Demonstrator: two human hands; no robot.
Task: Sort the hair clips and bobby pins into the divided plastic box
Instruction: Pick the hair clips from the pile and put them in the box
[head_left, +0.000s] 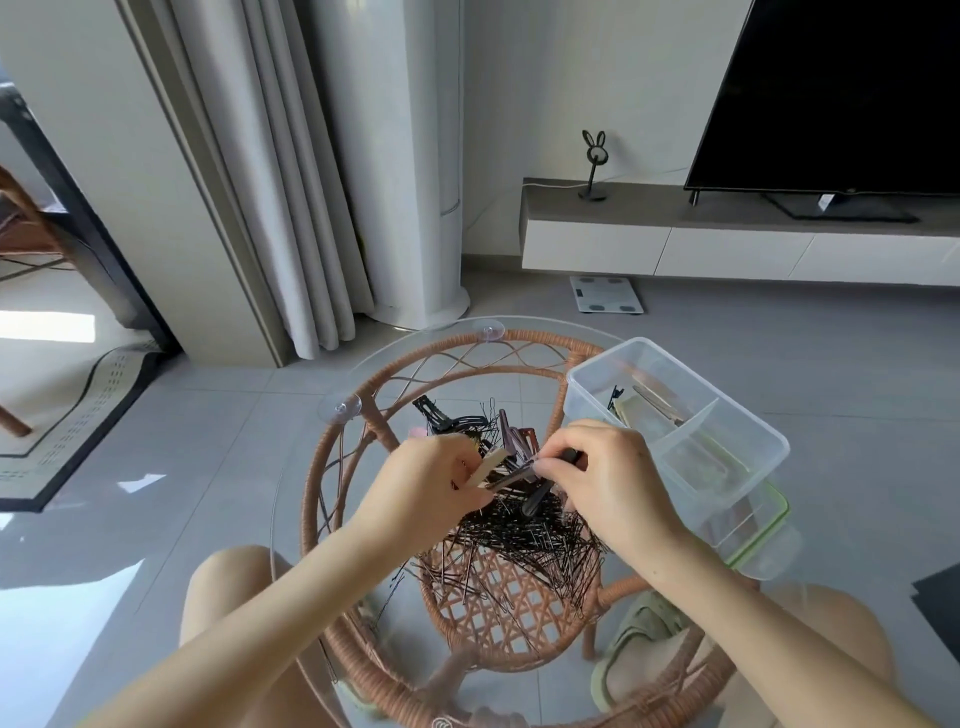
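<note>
**A:** From the head view, where does everything lie?

**B:** The heap of thin black wire bobby pins (524, 535) lies on the round glass-topped rattan table (310, 493), under both hands. A few black snap hair clips (431, 415) sit at its far edge. The clear divided plastic box (587, 402) stands just right of the heap, with some long clips (654, 402) in its far compartment.

**A:** And the hands?

**B:** The left hand (436, 475) has its fingers curled round a flat beige hair clip (491, 464). The right hand (608, 475) pinches a slim dark hair clip (550, 460) between thumb and fingertips. That clip's other end reaches toward the left hand, and I cannot tell whether the left grips it too.

**A:** How will these handle?

**B:** Light and stiff, I'd judge. The clips look flat and springy, so they are best taken by the long sides near the middle, where they won't swivel. The bobby pins are slick thin wire and interlock in the heap, so lifting one probably drags others along. I'd pinch a small bunch at the closed ends and shake it loose. Nothing looks fragile, though open prongs may snag fingers.
</note>
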